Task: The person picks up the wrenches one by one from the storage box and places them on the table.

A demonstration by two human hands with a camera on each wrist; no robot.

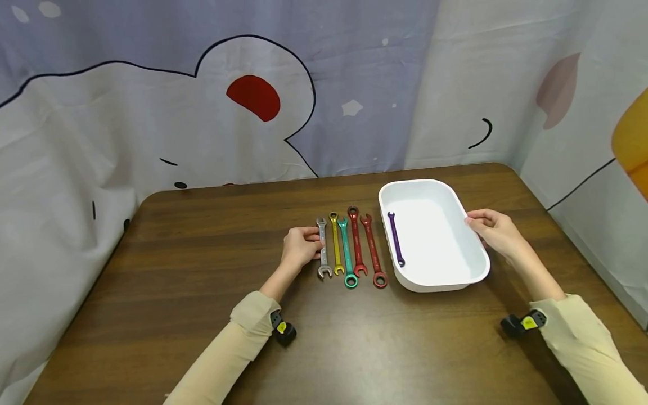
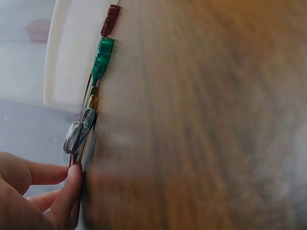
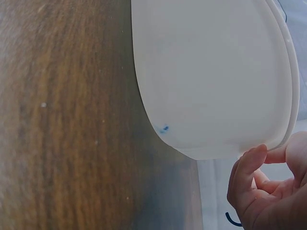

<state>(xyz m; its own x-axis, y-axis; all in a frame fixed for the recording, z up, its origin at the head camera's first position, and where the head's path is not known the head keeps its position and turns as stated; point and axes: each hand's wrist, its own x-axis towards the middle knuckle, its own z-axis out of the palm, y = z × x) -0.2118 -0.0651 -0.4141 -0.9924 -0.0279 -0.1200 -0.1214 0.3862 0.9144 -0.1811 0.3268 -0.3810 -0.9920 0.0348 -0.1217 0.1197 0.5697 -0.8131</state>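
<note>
At the left end of a row of wrenches, my left hand (image 1: pixel 300 247) pinches the shaft of a silver open-end wrench (image 1: pixel 323 247). Its thumb and fingers close on that shaft in the left wrist view, just behind the silver head (image 2: pixel 79 132). To its right lie a yellow wrench (image 1: pixel 336 243), a green wrench (image 1: pixel 346 253) and two red wrenches (image 1: pixel 356 242), roughly side by side. My right hand (image 1: pixel 496 229) grips the right rim of a white tray (image 1: pixel 439 285), thumb on top and fingers below. Inside the tray, a purple wrench (image 1: pixel 396 239) lies along the left wall.
The brown wooden table (image 1: pixel 167 270) has rounded far corners. A printed curtain (image 1: pixel 354 84) hangs behind it and along both sides. Black wrist cameras (image 1: pixel 285 332) are strapped over both sleeves. A small blue mark (image 3: pixel 164 129) shows on the tray's outer wall.
</note>
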